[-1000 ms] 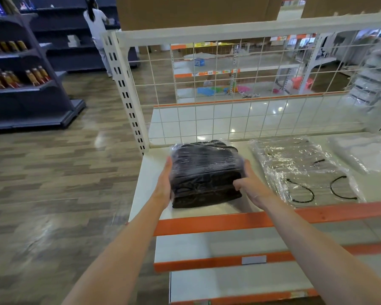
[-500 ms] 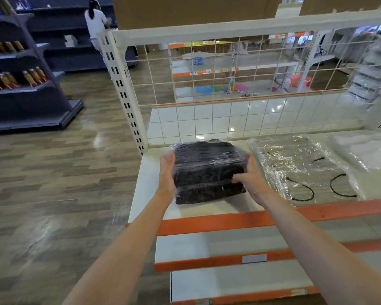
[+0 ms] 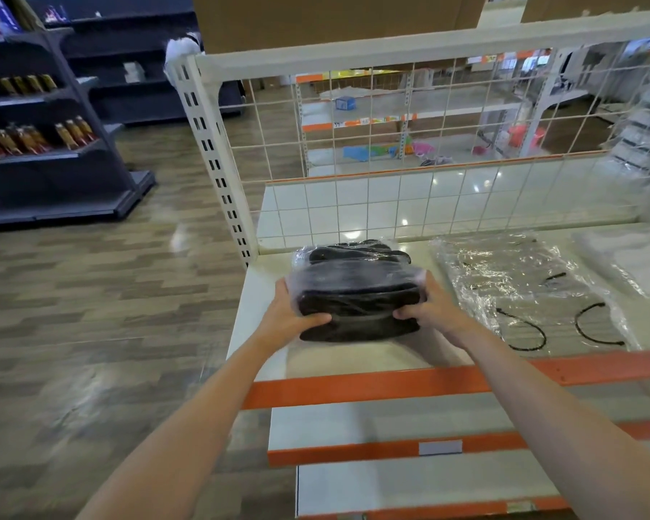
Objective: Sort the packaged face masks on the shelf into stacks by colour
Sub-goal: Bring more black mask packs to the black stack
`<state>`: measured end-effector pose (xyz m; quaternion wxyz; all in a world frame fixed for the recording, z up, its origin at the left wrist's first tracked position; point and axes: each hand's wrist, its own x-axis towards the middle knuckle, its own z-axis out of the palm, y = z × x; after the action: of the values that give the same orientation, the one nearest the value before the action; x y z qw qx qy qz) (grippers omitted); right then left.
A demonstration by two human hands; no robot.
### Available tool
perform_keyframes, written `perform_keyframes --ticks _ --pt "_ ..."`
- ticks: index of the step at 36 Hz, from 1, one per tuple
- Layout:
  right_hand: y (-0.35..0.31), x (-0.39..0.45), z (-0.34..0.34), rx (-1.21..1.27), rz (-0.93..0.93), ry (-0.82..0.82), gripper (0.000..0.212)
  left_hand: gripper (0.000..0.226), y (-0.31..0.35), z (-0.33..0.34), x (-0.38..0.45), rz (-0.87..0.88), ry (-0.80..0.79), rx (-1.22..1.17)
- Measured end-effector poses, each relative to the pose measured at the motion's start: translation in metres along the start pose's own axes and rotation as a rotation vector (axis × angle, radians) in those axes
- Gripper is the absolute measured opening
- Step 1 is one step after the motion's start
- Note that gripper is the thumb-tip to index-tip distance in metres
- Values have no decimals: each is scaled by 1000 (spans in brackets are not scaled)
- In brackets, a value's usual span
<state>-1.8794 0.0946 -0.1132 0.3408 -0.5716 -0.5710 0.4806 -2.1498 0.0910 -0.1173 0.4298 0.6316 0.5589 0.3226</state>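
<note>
A stack of black face masks in clear plastic packs (image 3: 357, 294) stands at the left end of the cream shelf (image 3: 263, 294). My left hand (image 3: 289, 313) grips the stack's left side with the thumb on its front. My right hand (image 3: 430, 313) grips the right side the same way. Right of the stack lie packs of white masks with black ear loops (image 3: 522, 290). Further right, at the frame edge, lies a pile of all-white mask packs (image 3: 631, 260).
A white wire-grid back panel (image 3: 391, 204) closes the shelf behind the masks, with a perforated post (image 3: 218, 170) at its left corner. An orange strip (image 3: 391, 386) edges the shelf front, with lower shelves below. Wooden floor and a dark shelf unit (image 3: 53, 144) are at the left.
Both hands have shifted a little forward along the black stack's sides, thumbs now curled onto its front. The stack stays at the shelf's left end.
</note>
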Motion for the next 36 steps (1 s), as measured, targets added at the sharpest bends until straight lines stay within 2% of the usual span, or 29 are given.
perform_keyframes --ticks 4,8,10,11,12,13,16,17,19,20,22,25,27,31,33,34,36 --pt "-18 17 -11 54 90 -39 47 101 8 -13 30 -177 -53 -108" --pt "-28 39 -21 111 216 -102 32 73 29 -16 49 -201 -95 -138" --pt "-27 46 -23 69 272 -139 14 90 24 -18 64 -272 -101 -104" --pt "-25 52 -24 49 282 -153 32 101 23 -17 67 -315 -113 -70" --pt "-28 51 -23 -15 300 -158 39 109 19 -16 72 -358 -116 -16" --pt "-24 56 -24 -58 320 -142 36 112 19 -13 75 -372 -110 56" --pt "-12 80 -28 -152 368 -98 33 130 17 -10 85 -473 69 240" --pt "-2 93 -31 -177 357 -126 42 132 17 -10 89 -481 91 280" --pt "7 106 -36 -225 337 -225 91 121 17 -10 97 -466 71 319" --pt "0 105 -37 -192 326 -251 95 112 18 -11 101 -458 55 298" --pt "-25 92 -35 -87 332 -255 83 108 19 -11 106 -402 -3 164" --pt "-28 94 -39 181 271 -262 101 100 12 -13 114 -324 -65 -56" --pt "-32 96 -36 289 248 -236 100 92 5 -16 120 -320 -82 -132" --pt "-31 103 -31 389 256 -227 107 107 5 -16 130 -365 -12 -284" --pt "-29 107 -30 429 259 -215 111 106 9 -17 132 -392 29 -324" --pt "-30 109 -30 454 258 -219 110 101 13 -17 129 -408 40 -352" --pt "-32 109 -30 472 246 -220 108 69 21 -16 122 -425 27 -410"
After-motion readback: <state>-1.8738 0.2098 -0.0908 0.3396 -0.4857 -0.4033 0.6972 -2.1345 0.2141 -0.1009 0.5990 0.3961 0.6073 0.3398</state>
